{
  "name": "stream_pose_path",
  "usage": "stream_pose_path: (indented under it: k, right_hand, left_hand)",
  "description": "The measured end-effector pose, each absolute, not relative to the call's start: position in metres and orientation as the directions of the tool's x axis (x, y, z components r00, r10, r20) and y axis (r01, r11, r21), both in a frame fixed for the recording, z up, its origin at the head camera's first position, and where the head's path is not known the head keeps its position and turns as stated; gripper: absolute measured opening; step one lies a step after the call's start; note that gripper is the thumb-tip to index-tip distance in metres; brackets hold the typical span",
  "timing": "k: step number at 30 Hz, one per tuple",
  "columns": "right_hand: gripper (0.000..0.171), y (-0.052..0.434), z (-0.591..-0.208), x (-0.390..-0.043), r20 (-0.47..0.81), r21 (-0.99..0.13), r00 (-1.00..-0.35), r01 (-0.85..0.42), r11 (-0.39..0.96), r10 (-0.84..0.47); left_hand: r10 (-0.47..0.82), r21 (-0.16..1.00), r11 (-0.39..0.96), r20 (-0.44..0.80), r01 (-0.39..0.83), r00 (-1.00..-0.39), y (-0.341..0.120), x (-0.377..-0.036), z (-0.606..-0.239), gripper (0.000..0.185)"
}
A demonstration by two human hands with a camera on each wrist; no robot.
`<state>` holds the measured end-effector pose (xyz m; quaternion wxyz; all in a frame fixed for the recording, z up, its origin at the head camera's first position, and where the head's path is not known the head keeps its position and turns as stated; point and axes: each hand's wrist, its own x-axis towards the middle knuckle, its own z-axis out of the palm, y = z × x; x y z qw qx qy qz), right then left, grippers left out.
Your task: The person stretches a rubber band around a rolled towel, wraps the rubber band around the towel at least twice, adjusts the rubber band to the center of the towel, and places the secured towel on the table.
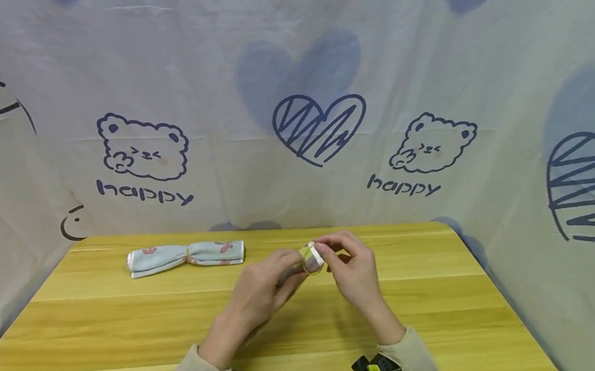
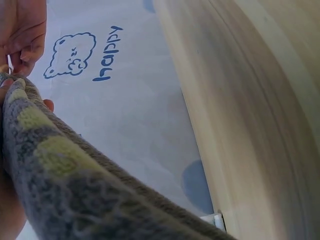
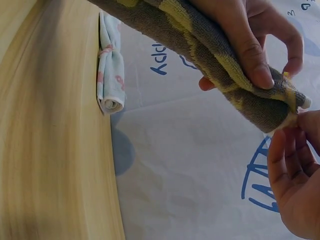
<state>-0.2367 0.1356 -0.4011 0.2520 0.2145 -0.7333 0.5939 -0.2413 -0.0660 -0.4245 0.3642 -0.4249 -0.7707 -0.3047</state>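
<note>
Left hand [image 1: 264, 285] grip clasps rolled towel [image 1: 311, 259]; right hand [image 1: 352, 264] pinches its end (mid-table).

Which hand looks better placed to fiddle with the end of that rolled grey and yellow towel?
Probably the right hand: its fingers pinch the tip of the rolled grey and yellow towel, while the left hand grips the roll's body.

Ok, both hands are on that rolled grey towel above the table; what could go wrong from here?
The roll is held in the air only by the left hand, so a looser grip could let it unroll. The right hand pinches just the end, which could slip free. The blue roll lies apart at the far edge of the table, probably out of harm's way.
</note>
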Motion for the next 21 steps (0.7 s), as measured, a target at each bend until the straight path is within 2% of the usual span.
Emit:
stream_pose_path:
  k: [8, 13, 21]
  right_hand:
    - [0.008, 0.1362, -0.4013, -0.2369, 0.663, -0.737, -0.748, -0.660, 0.142, -0.037]
    - [0.008, 0.1357, -0.4026, -0.2389, 0.687, -0.720, -0.727, -0.682, 0.131, -0.006]
    - [0.007, 0.1372, -0.4019, -0.2386, 0.669, -0.732, -0.743, -0.658, 0.176, 0.010]
  left_hand:
    - [0.426, 0.156, 0.434, 0.832, 0.888, -0.354, -0.0648, -0.2388, -0.4214, 0.018]
    - [0.439, 0.160, 0.410, 0.829, 0.898, -0.348, -0.0615, -0.2369, -0.4188, 0.017]
    - [0.478, 0.147, 0.395, 0.810, 0.907, -0.339, -0.0594, -0.2348, -0.4193, 0.013]
